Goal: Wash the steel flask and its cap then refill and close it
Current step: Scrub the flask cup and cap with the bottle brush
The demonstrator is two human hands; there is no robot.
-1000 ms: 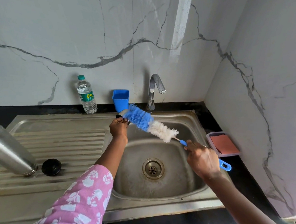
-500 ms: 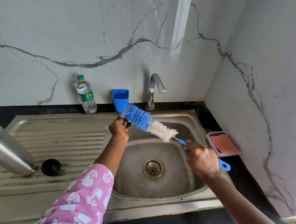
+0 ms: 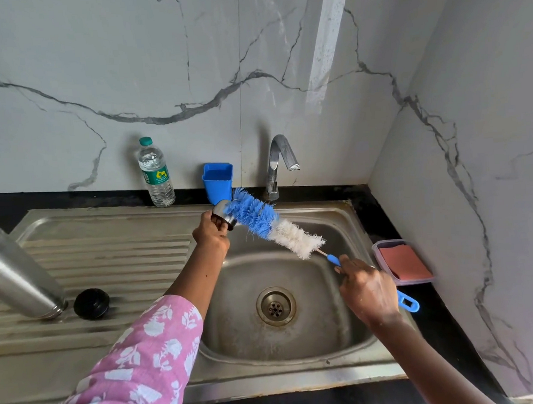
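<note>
The right hand point(image 3: 369, 290) grips the blue handle of the bottle brush point(image 3: 273, 225) above the sink point(image 3: 346, 347). Farther, the left hand point(image 3: 211, 236) holds the steel cap point(image 3: 224, 215) against the blue bristles. The steel flask point(image 3: 12, 273) lies on the drainboard, a black stopper point(image 3: 91, 303) just beside its mouth.

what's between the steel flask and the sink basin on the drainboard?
Head view: only the black cap, lying beside the flask; past it, bare ridged drainboard up to the basin.

The left hand point(image 3: 212, 234) is raised with its arm stretched forward, fingers curled tight around the steel cap point(image 3: 224, 215). The right hand point(image 3: 369, 290), held lower, is clenched on the brush handle point(image 3: 337, 261), knuckles up.
</note>
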